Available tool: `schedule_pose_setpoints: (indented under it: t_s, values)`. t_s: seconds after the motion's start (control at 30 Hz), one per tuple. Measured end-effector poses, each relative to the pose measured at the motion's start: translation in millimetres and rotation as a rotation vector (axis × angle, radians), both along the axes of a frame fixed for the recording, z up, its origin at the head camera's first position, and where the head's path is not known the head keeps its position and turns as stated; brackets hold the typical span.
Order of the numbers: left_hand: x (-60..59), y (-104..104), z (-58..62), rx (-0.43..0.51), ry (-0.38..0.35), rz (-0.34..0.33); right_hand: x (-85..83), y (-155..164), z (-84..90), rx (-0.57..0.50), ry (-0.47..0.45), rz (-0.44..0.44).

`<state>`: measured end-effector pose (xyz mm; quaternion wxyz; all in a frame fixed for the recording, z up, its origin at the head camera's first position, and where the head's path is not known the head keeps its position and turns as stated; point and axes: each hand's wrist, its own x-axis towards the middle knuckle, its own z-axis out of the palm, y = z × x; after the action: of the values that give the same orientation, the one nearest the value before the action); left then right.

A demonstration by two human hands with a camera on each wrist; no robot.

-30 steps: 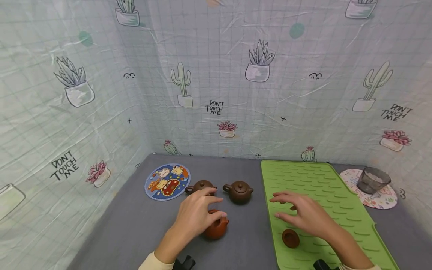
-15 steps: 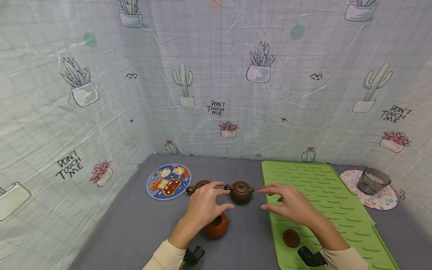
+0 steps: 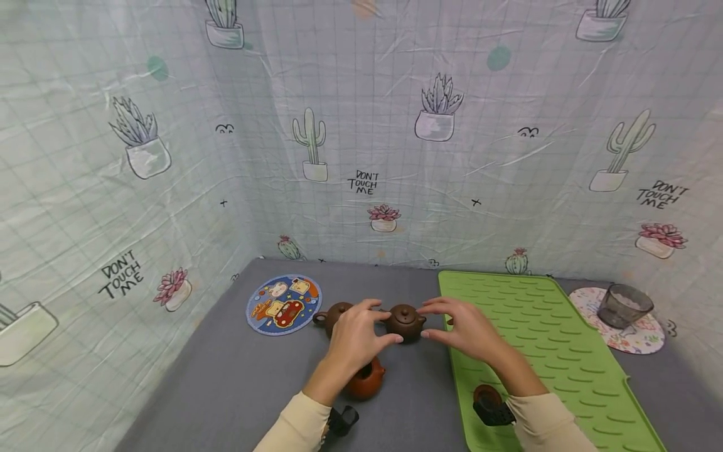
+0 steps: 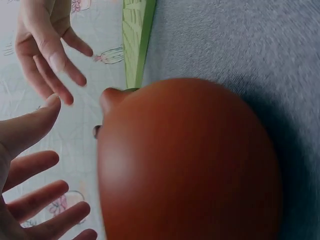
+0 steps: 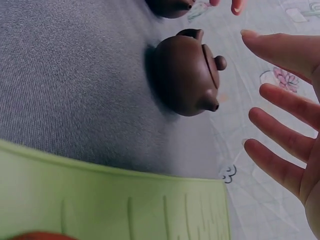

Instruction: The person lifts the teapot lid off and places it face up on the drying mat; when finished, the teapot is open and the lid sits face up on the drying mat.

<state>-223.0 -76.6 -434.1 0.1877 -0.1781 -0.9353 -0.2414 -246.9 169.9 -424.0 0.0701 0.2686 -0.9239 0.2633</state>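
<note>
A dark brown lidded teapot (image 3: 405,321) (image 5: 187,75) stands on the grey table between my two hands. My left hand (image 3: 367,326) is open just left of it, fingers spread (image 4: 30,170), thumb near the pot's front. My right hand (image 3: 449,325) is open just right of it, and its straight fingers (image 5: 285,125) show a gap to the pot. An orange-brown teapot without a lid (image 3: 364,380) (image 4: 190,160) sits under my left wrist. A second brown teapot (image 3: 333,314) is partly hidden behind my left hand. A small brown lid (image 3: 484,394) lies on the green mat (image 3: 542,339).
A blue cartoon coaster (image 3: 283,304) lies at the back left. A grey glass cup (image 3: 624,304) stands on a floral coaster (image 3: 644,336) at the back right. Cactus-print sheets wall the table on three sides.
Both hands have moved forward and inward, the left from over the orange-brown teapot and the right from over the green mat, and now flank the dark brown lidded teapot.
</note>
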Motion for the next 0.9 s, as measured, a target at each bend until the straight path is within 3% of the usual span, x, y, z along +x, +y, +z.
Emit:
schedule_pose_setpoints:
  t_s: [0.57,0.9]
  values:
    - [-17.1,21.3,-22.7,0.017,-0.043,0.072,-16.1,-20.3,-33.2,0.032,0.021,-0.010]
    - [-22.3,30.9,-34.2,-0.017,-0.041,0.143,-18.5,-29.0,-40.9,-0.006,0.068,-0.005]
